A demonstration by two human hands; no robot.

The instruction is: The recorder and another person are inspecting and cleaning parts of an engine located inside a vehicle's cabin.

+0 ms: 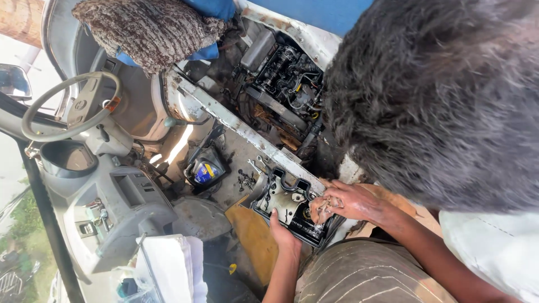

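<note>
item: engine cover [289, 205], at 5 o'clock of the open engine bay [281, 84]. left hand [282, 233] steadies its near edge; right hand [351, 201] presses a rag [323, 209] on it. step: wiping, seemingly; next wants firm bracing.

Bare forearms, white sleeve [494, 252], brown striped trousers [365, 278].

Sunlit vehicle cab; steering wheel [70, 106] (grey), dashboard [120, 207]; open engine bay [283, 81].
</note>
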